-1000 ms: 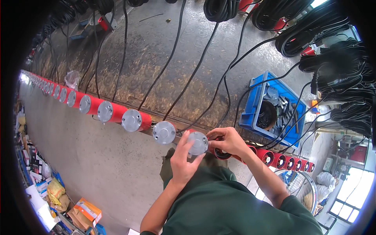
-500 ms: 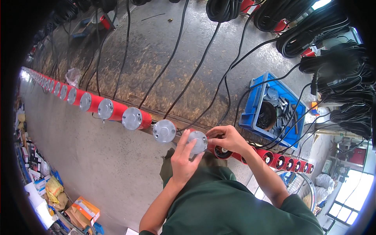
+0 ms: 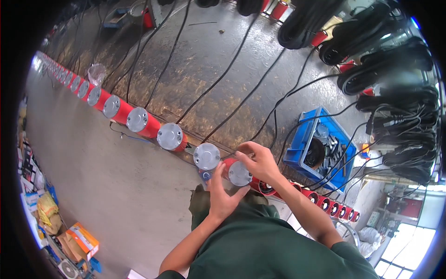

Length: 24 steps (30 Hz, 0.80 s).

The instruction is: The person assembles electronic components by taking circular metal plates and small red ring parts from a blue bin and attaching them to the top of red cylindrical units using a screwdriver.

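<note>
A red cylinder with a round grey metal cap [image 3: 240,173] stands between my hands at the table edge. My left hand [image 3: 222,194] is open beside it, with the fingers at the cap's left and the thumb near its lower edge. Above the cap, my right hand [image 3: 258,162] has curved fingers with a gap to the thumb, and nothing shows in its grip. Just left is another capped cylinder [image 3: 206,156]. On the right, an uncapped red cylinder [image 3: 266,188] shows its dark inside, partly behind my right forearm.
A row of capped red cylinders [image 3: 148,126] runs far left, and open ones [image 3: 324,203] continue right. Black cables [image 3: 224,73] cross the worn table [image 3: 195,60] to hanging coils. A blue crate [image 3: 296,156] holds metal parts. Cartons [image 3: 82,239] stand on the left.
My left fingers have come off the cap and spread apart. My right hand has moved from the cap's right side to above it. The view has shifted and tilted.
</note>
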Available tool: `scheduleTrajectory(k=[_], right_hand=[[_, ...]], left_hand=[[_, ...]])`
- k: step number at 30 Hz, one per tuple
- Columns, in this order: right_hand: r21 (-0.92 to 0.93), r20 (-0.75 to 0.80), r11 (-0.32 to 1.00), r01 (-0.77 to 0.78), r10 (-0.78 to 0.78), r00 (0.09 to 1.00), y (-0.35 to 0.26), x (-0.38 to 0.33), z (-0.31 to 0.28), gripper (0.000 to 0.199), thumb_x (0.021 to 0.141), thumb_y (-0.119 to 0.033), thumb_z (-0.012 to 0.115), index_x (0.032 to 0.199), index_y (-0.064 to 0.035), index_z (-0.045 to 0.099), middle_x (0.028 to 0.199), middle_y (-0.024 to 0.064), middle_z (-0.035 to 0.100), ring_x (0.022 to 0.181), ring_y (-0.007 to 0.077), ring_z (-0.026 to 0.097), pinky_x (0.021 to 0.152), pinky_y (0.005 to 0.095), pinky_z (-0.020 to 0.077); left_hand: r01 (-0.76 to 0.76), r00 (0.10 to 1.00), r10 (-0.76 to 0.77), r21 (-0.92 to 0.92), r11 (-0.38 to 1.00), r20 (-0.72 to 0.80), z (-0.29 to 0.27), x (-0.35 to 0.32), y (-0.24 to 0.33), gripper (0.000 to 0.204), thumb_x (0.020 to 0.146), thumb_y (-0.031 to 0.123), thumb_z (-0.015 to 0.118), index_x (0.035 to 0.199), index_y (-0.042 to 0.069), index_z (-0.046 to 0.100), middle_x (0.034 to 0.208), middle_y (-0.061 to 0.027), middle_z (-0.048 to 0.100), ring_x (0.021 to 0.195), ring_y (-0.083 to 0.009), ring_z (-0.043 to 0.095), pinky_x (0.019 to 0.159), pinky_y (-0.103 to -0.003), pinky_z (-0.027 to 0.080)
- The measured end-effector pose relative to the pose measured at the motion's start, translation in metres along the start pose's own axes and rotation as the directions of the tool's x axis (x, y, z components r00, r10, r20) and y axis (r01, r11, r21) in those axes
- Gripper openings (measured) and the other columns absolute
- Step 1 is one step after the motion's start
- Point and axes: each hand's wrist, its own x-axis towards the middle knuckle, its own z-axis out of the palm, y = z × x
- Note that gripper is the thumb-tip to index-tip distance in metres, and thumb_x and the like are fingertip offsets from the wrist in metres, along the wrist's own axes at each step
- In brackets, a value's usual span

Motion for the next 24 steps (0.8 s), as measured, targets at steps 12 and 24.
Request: scheduleTrajectory(k=[12, 24], right_hand=[[-0.395, 0.061, 0.911, -0.118, 0.155, 0.986, -0.009, 0.030, 0.047, 0.031, 0.083, -0.008, 0.056, 0.104, -0.0078, 0.078, 0.098, 0.0128, 0.079, 0.095, 0.0341, 0.076, 0.086, 0.0399, 0.0596], [-0.347, 0.099, 0.919, -0.185, 0.232, 0.968, -0.004, 0.030, 0.050, 0.033, 0.082, -0.010, 0.058, 0.107, -0.0032, 0.079, 0.100, 0.0215, 0.078, 0.097, 0.0412, 0.076, 0.088, 0.0459, 0.0606]], left_hand=[[0.262, 0.965, -0.243, -0.294, 0.919, 0.100, 0.025, 0.016, -0.059, 0.109, 0.068, 0.027, 0.100, 0.156, 0.003, 0.041, 0.146, -0.0151, 0.045, 0.138, -0.0306, 0.047, 0.118, -0.045, 0.040], [0.281, 0.958, -0.244, -0.655, 0.701, 0.149, 0.043, 0.010, -0.080, 0.110, 0.067, 0.019, 0.093, 0.159, 0.000, 0.035, 0.151, -0.0124, 0.047, 0.145, -0.0263, 0.045, 0.124, -0.041, 0.034]])
